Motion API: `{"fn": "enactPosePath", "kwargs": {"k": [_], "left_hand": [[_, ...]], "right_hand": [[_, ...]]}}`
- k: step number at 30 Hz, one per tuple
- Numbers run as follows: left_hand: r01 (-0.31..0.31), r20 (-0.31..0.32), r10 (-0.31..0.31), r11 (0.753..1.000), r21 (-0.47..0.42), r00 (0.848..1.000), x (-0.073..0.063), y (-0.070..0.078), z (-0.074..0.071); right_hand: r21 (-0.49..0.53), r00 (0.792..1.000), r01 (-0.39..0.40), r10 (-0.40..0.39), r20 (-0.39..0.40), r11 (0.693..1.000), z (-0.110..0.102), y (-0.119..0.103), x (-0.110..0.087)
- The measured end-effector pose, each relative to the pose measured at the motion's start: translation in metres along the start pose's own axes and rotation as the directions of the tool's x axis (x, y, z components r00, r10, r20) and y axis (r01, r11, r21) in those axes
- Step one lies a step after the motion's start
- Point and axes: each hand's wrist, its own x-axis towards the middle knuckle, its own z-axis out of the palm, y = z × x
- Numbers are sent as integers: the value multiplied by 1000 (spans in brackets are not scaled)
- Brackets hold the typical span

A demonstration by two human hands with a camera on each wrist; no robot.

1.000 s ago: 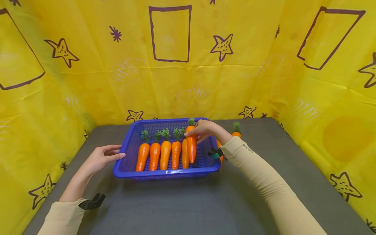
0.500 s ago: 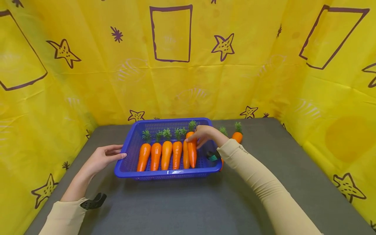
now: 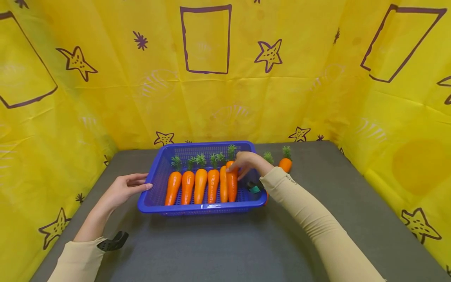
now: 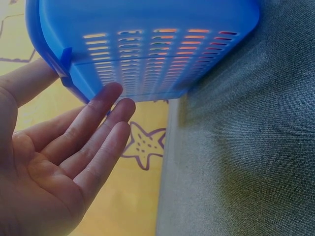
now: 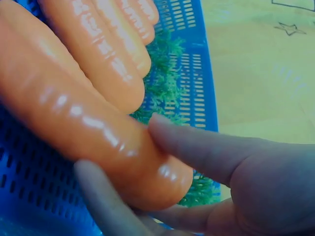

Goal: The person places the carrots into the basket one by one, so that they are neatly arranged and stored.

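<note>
In the head view, a blue plastic basket (image 3: 211, 206) holds a row of several orange toy carrots, among them a carrot (image 3: 173, 188) at the left end, green tops toward the back. My right hand (image 3: 248, 162) pinches the rightmost carrot (image 3: 231, 188) near its thick end, thumb on one side and fingers on the other. This carrot (image 5: 98, 132) lies beside its neighbour (image 3: 223, 186), low inside the basket. At the basket's left side, my left hand (image 3: 121, 190) rests its thumb on the rim. In the left wrist view its fingers (image 4: 96, 167) are loosely extended by the outer wall.
Right of the basket, another carrot (image 3: 285, 165) lies on the dark grey table (image 3: 218, 250). A green top (image 3: 268, 157) shows beside it, its carrot mostly hidden by the right arm. Yellow cloth (image 3: 211, 105) with drawn stars encloses the back and sides.
My right hand has lowered the carrot into the basket, at the right end of the row. The left hand has stayed at the left rim.
</note>
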Motion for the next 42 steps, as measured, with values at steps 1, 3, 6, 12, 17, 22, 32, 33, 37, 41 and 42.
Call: {"fn": "enactPosePath", "kwargs": {"k": [1, 3, 6, 12, 17, 22, 32, 33, 37, 41, 42], "left_hand": [[-1, 0, 1, 1000, 0, 1000, 0, 0, 0], [0, 1, 0, 1000, -1, 1000, 0, 0, 0], [2, 3, -2, 1000, 2, 1000, 0, -1, 1], [3, -2, -3, 1000, 6, 1000, -1, 1, 0], [0, -7, 0, 1000, 1, 1000, -3, 2, -1], [-4, -2, 4, 1000, -2, 1000, -3, 1, 0], [-14, 3, 14, 1000, 5, 1000, -1, 0, 1], [-14, 3, 14, 1000, 7, 1000, -1, 1, 1], [-6, 1, 6, 1000, 11, 1000, -3, 3, 0], [1, 0, -1, 1000, 10, 1000, -4, 6, -1], [2, 1, -2, 1000, 8, 1000, -5, 6, -1]], "right_hand": [[1, 1000, -1, 1, -2, 1000, 0, 0, 0], [-8, 1000, 2, -2, -8, 1000, 0, 1, 0], [-27, 1000, 7, -8, -14, 1000, 0, 0, -1], [-112, 999, 39, -42, -31, 993, -1, 1, -3], [-204, 993, 92, -105, -56, 975, -6, 2, -7], [-239, 990, 113, -130, -60, 964, -11, 1, -17], [-245, 984, 157, -171, -39, 957, -20, 2, -36], [-243, 983, 167, -181, -38, 956, -21, 3, -38], [-208, 973, 212, -226, -47, 955, -26, 4, -47], [-103, 965, 245, -253, -67, 964, -34, 8, -50], [-75, 964, 251, -256, -74, 965, -36, 10, -51]]}}
